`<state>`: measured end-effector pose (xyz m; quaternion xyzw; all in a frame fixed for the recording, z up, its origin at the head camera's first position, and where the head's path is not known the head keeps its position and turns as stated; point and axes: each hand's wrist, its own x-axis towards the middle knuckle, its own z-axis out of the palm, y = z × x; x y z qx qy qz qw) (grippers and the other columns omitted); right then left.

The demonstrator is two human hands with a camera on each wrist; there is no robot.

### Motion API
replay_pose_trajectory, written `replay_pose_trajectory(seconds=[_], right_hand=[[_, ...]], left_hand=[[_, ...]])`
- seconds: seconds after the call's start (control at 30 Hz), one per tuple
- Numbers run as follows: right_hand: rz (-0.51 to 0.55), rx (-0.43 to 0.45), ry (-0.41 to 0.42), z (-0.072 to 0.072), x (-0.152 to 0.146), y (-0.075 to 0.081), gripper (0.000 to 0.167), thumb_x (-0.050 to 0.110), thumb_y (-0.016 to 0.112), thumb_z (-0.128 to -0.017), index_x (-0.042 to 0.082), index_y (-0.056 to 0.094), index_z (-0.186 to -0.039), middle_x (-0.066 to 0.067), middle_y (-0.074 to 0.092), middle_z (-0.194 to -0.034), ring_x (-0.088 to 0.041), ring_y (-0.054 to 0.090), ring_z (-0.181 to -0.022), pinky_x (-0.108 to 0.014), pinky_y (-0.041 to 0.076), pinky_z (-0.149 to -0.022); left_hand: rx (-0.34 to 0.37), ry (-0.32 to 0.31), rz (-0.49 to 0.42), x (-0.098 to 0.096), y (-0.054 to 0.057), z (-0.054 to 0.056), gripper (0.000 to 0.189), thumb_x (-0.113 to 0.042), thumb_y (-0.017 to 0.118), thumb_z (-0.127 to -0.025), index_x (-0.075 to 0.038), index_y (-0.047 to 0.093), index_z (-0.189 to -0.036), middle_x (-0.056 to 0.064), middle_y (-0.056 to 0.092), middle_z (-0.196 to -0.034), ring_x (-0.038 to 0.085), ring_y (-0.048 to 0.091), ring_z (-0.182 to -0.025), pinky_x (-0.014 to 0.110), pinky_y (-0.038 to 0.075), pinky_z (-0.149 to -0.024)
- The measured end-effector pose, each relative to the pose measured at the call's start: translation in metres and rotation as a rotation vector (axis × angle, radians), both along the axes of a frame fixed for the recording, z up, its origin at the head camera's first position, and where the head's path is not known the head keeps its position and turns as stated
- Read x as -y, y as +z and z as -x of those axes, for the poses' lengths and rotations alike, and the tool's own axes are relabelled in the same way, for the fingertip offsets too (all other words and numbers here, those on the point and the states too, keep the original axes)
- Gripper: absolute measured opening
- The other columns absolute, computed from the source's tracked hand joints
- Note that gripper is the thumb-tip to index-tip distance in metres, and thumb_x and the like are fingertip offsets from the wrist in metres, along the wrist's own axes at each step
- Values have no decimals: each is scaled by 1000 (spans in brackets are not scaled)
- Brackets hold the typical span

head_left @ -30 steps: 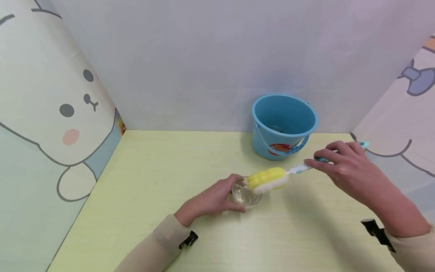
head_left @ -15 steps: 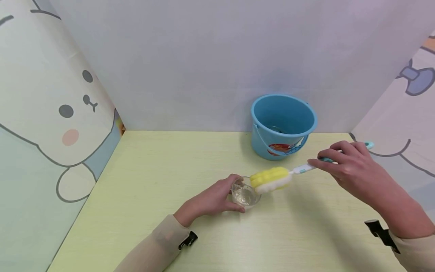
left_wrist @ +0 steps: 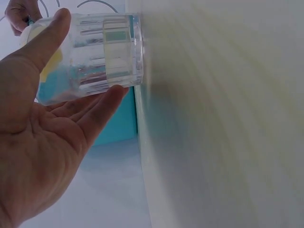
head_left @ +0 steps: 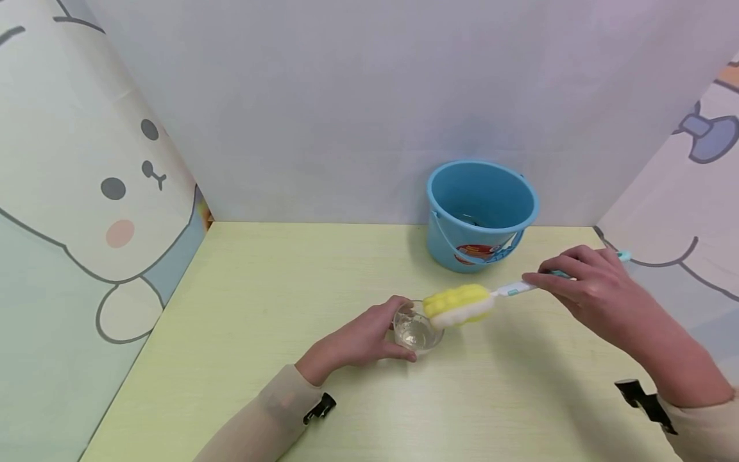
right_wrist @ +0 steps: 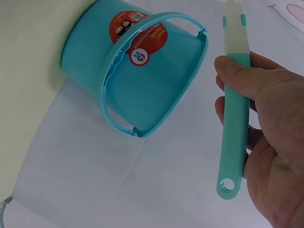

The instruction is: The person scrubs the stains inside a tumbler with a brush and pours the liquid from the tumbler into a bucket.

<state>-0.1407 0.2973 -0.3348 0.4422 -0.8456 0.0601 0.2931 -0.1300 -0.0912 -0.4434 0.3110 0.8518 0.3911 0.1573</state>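
A clear glass [head_left: 417,332] stands upright on the pale yellow table, its fluted wall showing in the left wrist view. My left hand [head_left: 364,333] grips it from the left, the thumb [left_wrist: 50,38] on one side and the fingers [left_wrist: 102,111] on the other. From the right, my right hand [head_left: 589,282] holds a bottle brush by its teal handle [right_wrist: 235,123], thumb and fingers round it. The brush's yellow and white sponge head [head_left: 462,305] overlaps the right rim of the glass in the head view, tilted down toward its mouth.
Behind the brush a blue bucket [head_left: 444,247] with a red label stands near the back wall, its handle hanging at the front. The table [head_left: 277,282] meets a pale wall at the back and cartoon-printed side panels [head_left: 75,212].
My right hand and the brush shifted slightly right, then the sponge head came a little back left toward the glass. The left hand and glass have stayed in place.
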Motion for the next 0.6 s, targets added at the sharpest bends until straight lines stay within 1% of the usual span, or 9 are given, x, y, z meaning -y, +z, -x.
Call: replay_pose_trajectory(seconds=[0.2, 0.3, 0.6], right_hand=[[19, 15, -26, -1, -1, -6, 70, 54, 25, -115, 15, 83, -110, -7, 73, -96, -34, 61, -93, -50, 37, -62], [44, 15, -32, -1, -3, -9, 68, 54, 26, -115, 14, 82, -110, -8, 72, -96, -33, 61, -93, -50, 36, -62], [147, 13, -33, 3, -7, -20, 65, 55, 34, -114, 12, 82, -108, -8, 72, -93, -31, 61, -90, -47, 33, -67]], left_hand=[[3, 1, -3, 0, 0, 0, 86, -36, 92, -86, -8, 43, -151, 8, 61, -143, 18, 63, -123, 30, 51, -105], [-1, 0, -5, 0, 1, 0, 86, -35, 92, -86, -7, 42, -151, 8, 62, -143, 18, 63, -123, 30, 50, -106], [-8, 8, 16, 0, 0, 0, 87, -37, 92, -86, -8, 43, -152, 5, 62, -143, 15, 62, -125, 30, 50, -107]])
